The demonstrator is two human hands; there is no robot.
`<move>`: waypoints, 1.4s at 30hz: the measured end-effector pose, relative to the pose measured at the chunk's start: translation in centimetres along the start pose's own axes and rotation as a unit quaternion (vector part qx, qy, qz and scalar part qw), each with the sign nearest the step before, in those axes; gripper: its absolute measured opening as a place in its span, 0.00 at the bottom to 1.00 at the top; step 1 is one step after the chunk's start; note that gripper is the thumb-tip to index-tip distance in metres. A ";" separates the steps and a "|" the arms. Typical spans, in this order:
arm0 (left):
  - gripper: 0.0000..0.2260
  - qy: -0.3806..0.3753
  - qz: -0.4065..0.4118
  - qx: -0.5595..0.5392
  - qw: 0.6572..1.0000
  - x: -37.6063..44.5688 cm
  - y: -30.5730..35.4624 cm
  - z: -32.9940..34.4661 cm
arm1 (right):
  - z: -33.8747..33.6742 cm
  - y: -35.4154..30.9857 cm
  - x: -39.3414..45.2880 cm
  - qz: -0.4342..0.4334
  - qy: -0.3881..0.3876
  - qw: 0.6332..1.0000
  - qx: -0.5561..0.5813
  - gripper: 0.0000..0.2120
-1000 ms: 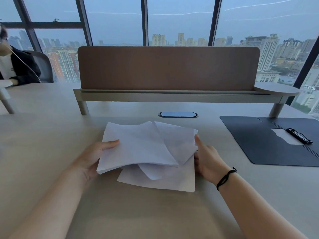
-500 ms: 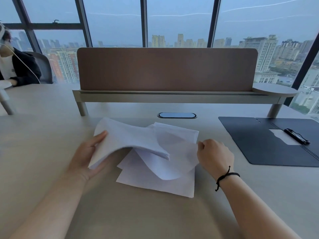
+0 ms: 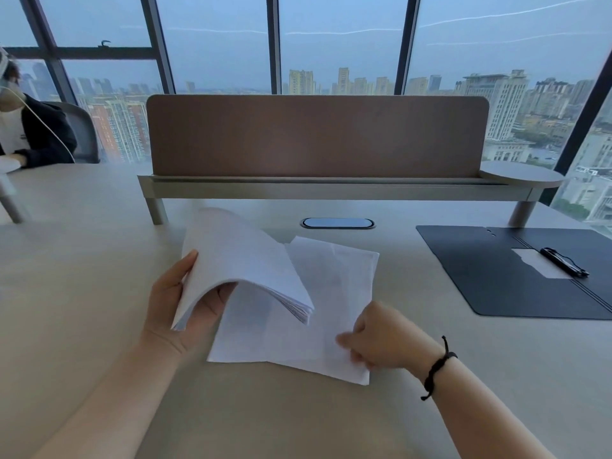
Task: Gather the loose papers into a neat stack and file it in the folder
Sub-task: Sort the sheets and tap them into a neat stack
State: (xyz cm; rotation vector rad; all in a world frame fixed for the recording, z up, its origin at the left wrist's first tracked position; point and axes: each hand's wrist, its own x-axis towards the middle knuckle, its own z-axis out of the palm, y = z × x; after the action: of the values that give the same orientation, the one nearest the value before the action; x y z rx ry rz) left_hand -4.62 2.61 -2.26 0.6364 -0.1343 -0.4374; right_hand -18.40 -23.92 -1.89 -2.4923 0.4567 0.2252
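Note:
My left hand (image 3: pixel 178 306) grips a bent bundle of white papers (image 3: pixel 238 260) by its left edge and holds it lifted off the desk. Under it, a few loose white sheets (image 3: pixel 331 293) lie fanned on the desk. My right hand (image 3: pixel 377 336), blurred and with a black cord at the wrist, pinches the lower right part of those sheets. The dark folder (image 3: pixel 490 273) lies open on the desk to the right, apart from both hands. A black clip (image 3: pixel 563 261) sits at its spine.
A brown divider panel (image 3: pixel 314 137) on a raised shelf crosses the desk behind the papers. An oval cable port (image 3: pixel 337 223) sits in the desk (image 3: pixel 82 260) below it. A person in a dark jacket (image 3: pixel 29 134) sits at the far left.
My left hand has lifted the bundle higher and curled it over. My right hand moved down toward me along the right edge and took hold of the flat sheets.

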 end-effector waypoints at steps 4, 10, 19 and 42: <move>0.16 -0.002 -0.043 0.036 0.998 -0.3 -1.1 0.4 | -0.8 -0.4 -1.0 -0.014 -0.082 0.996 0.039 0.20; 0.15 -0.016 -0.113 0.179 0.977 0.0 -1.1 0.5 | -1.7 1.8 1.6 0.038 0.245 0.897 0.365 0.22; 0.19 0.094 -0.013 0.559 0.823 1.0 -0.6 -1.1 | -2.5 1.1 1.4 0.140 0.144 0.700 0.686 0.23; 0.31 0.174 0.052 0.742 0.646 0.9 -1.7 -0.8 | -1.0 0.3 2.4 0.055 0.204 0.826 0.522 0.37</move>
State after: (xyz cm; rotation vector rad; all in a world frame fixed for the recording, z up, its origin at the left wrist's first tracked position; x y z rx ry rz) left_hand -4.20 1.46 -3.89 2.3377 -0.1426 0.0327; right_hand -16.26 -25.37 -1.87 -1.4034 0.6646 -0.4355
